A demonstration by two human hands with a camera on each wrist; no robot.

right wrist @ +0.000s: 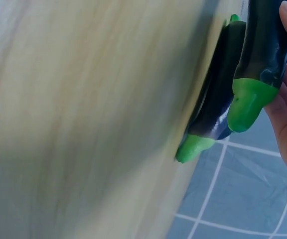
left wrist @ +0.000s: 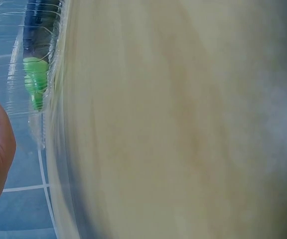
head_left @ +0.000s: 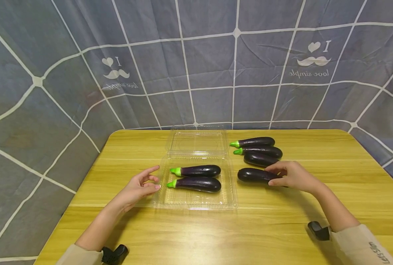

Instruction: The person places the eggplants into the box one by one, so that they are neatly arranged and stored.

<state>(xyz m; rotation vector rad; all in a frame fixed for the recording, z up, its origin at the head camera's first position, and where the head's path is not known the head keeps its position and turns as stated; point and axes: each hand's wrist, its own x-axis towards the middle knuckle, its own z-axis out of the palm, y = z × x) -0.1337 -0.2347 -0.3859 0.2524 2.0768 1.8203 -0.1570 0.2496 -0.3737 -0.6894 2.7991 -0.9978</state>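
My right hand (head_left: 290, 176) pinches an eggplant (head_left: 254, 175) between thumb and fingers, right of the clear plastic container. In the right wrist view, the held eggplant (right wrist: 265, 45) shows its green stem end near the palm, apart from another eggplant (right wrist: 220, 84) behind it. My left hand (head_left: 135, 189) has relaxed, spread fingers at the left edge of the open clear plastic container (head_left: 196, 206); whether they touch it I cannot tell. Two eggplants (head_left: 199, 184) lie side by side inside, green ends to the left. The left wrist view catches one green stem (left wrist: 36, 79) through the plastic.
Three more eggplants (head_left: 257, 141) lie together at the back right of the wooden table (head_left: 196, 235). The container's lid (head_left: 198, 141) is folded back toward the far edge. A grey curtain (head_left: 209, 66) with white lines hangs behind the table.
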